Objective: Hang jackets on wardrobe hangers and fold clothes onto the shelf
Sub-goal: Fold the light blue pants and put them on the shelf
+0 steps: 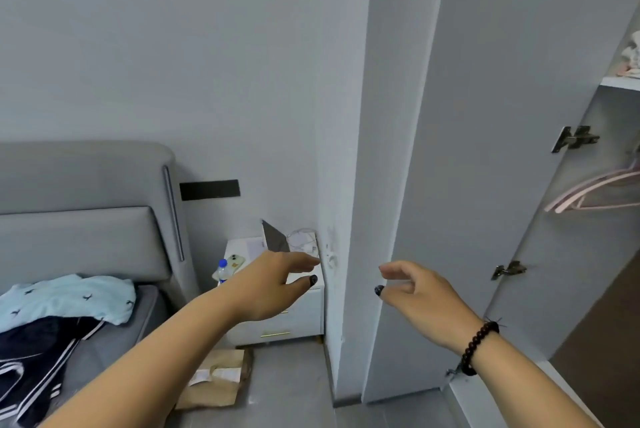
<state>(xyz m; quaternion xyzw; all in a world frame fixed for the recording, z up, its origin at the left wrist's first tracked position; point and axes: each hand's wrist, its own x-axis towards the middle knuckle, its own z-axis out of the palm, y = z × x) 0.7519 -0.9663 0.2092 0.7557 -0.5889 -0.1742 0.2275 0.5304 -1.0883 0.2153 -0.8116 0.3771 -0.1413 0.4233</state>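
A dark navy jacket with white stripes [38, 355] lies on the grey bed at the lower left, with a light blue garment [69, 296] above it. Pink hangers [599, 193] hang inside the open wardrobe at the right edge, below a white shelf [620, 81] that holds folded pale clothes [632, 57]. My left hand [270, 285] reaches forward in the middle of the view, fingers relaxed and empty. My right hand [419, 292] is held out in front of the open wardrobe door [485, 150], fingers loosely bent, holding nothing.
A white nightstand [294, 316] stands between bed and wall, carrying a phone [235, 261], a water bottle [223, 271] and cables. A brown paper package [216, 382] lies on the floor in front of it. The grey upholstered headboard [83, 206] fills the left.
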